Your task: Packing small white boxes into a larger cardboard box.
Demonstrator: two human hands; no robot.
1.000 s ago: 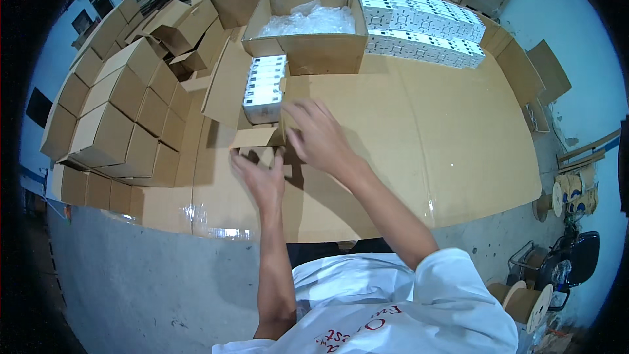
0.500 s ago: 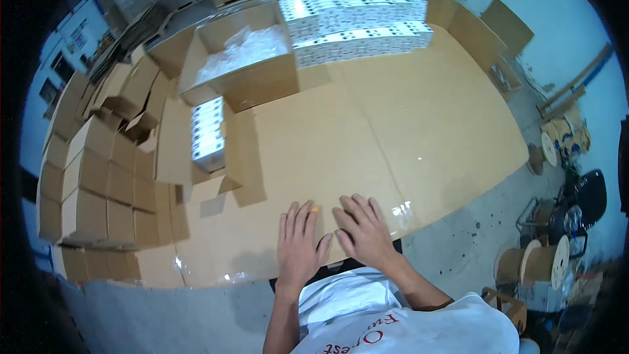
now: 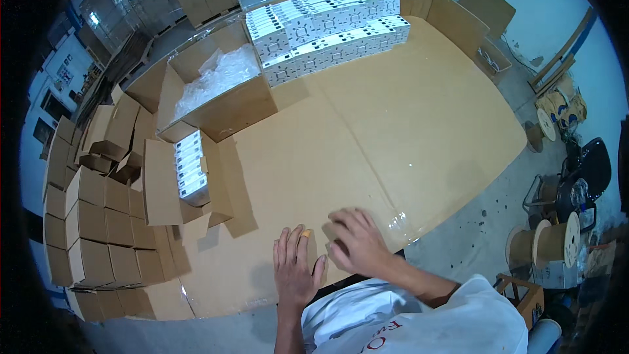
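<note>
Both hands (image 3: 327, 255) now nearer table edge (image 3: 367, 269)

Brown cardboard covers the bench (image 3: 406, 124). The cartons (image 3: 92, 223) are tan. The small boxes (image 3: 327, 29) are white with black marks. The left hand (image 3: 295, 272) wears an orange fingertip band; the shirt (image 3: 419, 321) is white with red lettering.
</note>
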